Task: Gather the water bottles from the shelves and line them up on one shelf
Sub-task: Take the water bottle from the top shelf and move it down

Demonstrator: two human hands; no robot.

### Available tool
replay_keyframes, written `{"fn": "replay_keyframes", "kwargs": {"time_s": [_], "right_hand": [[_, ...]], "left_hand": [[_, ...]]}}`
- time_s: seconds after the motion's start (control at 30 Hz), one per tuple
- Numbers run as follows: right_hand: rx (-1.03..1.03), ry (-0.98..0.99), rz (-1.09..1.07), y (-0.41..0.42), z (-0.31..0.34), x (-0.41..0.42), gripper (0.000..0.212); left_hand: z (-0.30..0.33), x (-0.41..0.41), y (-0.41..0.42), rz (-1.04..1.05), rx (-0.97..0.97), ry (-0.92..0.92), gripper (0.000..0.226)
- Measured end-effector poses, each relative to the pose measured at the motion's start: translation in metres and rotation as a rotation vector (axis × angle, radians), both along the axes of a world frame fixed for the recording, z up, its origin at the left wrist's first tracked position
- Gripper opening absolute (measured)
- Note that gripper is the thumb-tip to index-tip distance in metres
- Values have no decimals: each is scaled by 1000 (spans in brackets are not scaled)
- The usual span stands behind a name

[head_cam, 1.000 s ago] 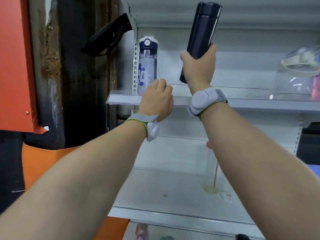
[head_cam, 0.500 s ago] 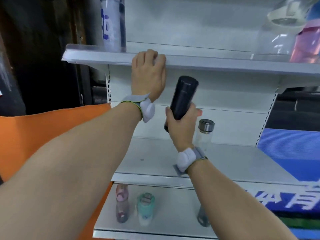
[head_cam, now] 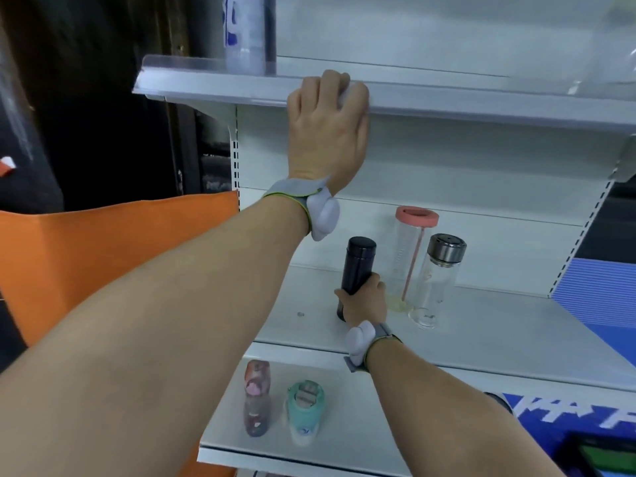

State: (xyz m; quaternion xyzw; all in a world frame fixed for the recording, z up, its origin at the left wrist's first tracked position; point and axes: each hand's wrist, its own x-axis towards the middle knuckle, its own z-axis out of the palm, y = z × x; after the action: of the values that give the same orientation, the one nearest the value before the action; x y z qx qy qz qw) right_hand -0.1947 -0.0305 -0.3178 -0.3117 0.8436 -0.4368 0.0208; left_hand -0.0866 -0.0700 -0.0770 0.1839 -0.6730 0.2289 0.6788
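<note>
Head view looks down at a white rack with three shelves. The right hand (head_cam: 364, 301) is wrapped tight around the low part of a dark blue flask (head_cam: 356, 266), which stands straight up on the middle shelf (head_cam: 516, 325), or just about on it; its bottom is hidden by the hand, so I cannot tell if it is fully down. Just to its right stand a clear bottle with a pink lid (head_cam: 411, 256) and a glass bottle with a metal lid (head_cam: 438, 280), close together. The left hand (head_cam: 327, 132) grips the front edge of the top shelf (head_cam: 206, 89), fingers curled over it, holding no bottle. A clear bottle with blue print (head_cam: 244, 32) waits up there on the left. On the bottom shelf (head_cam: 344, 452) stand a pink patterned bottle (head_cam: 256, 397) and a mint green bottle (head_cam: 304, 413). I think the job now is to set the flask down in the row. To do it well, keep it straight, feel the bottom sit flat, slide it near the pink-lid bottle without bumping it, then let go slowly. The glass ones could tip easily, so go gently.
</note>
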Motion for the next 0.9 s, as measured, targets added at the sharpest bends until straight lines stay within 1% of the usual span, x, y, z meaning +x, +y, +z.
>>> {"fn": "replay_keyframes", "kwargs": {"time_s": [0.17, 0.2, 0.27, 0.3, 0.33, 0.37, 0.4, 0.47, 0.5, 0.53, 0.57, 0.63, 0.7, 0.73, 0.8, 0.87, 0.9], "right_hand": [[53, -75, 41, -14, 4, -13, 63], [55, -106, 43, -14, 5, -15, 67], [54, -145, 0, -13, 3, -11, 83], [17, -118, -39, -10, 0, -7, 92], [-55, -55, -84, -6, -3, -1, 96], [-152, 31, -121, -3, -3, 4, 92], [-265, 127, -147, 2, 0, 11, 79], [-518, 263, -151, 11, 20, 24, 41], [-641, 295, -113, 13, 42, 33, 26], [-736, 306, -62, 18, 58, 42, 16], [-839, 330, -7, 22, 84, 54, 11], [-1023, 429, 72, 33, 138, 80, 8], [-1154, 541, 132, 39, 197, 109, 11], [-1174, 571, 173, 38, 226, 123, 12], [-1132, 610, 234, 32, 270, 139, 18], [-1047, 609, 290, 12, 310, 155, 30], [-978, 586, 280, 2, 326, 157, 38]], "left_hand": [[2, 5, -1, 25, 2, -33, 19], [2, 7, 0, 30, 5, -45, 19], [3, 9, 4, 35, 15, -70, 19], [3, 9, 6, 31, 24, -80, 19], [4, 10, 6, 30, 36, -87, 19], [5, 11, 8, 33, 46, -90, 19], [7, 12, 9, 43, 52, -90, 19], [10, 16, 10, 62, 42, -109, 17], [16, 20, 9, 60, 18, -127, 17], [13, 22, 9, 36, -2, -160, 16], [16, 27, 7, 11, -31, -181, 16], [20, 44, -3, 12, -72, -165, 15], [22, 65, -17, 90, -32, -90, 16], [24, 77, -27, 124, 3, -48, 17], [21, 91, -42, 159, 81, -7, 17], [25, 108, -56, 223, 150, 26, 18], [27, 111, -59, 244, 182, 35, 19]]}}
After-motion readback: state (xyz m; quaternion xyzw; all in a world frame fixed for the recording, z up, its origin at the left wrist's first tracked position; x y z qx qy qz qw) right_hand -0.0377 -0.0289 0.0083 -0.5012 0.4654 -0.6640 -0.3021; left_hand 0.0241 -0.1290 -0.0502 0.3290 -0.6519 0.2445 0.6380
